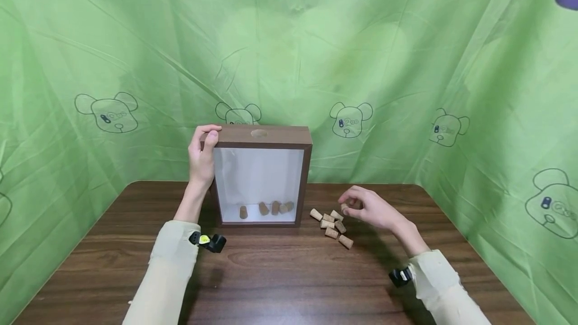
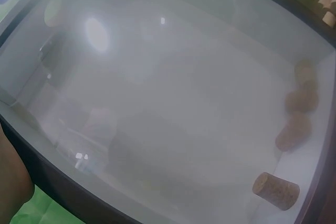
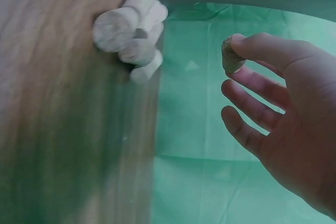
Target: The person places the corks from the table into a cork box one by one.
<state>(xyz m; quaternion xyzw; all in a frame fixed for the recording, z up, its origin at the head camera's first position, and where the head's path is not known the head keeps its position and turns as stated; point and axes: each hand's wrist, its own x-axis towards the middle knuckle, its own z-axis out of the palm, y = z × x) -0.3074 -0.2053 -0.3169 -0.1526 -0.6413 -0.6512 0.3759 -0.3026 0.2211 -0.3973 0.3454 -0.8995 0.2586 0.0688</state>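
Cork stopper (image 3: 232, 62) in the pinch of right fingers (image 3: 257, 85), upright brown box (image 1: 260, 179) in the grip of left fingers (image 1: 206, 128)

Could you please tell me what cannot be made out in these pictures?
Head view: the back of the rectangular brown-framed, clear-fronted box, which faces away.
Head view: most of the small tan cork cylinder, hidden by the bare right hand.
Left wrist view: most of the bare left hand, cut off by the left edge.
Right wrist view: grain of the loose tan corks, blurred.
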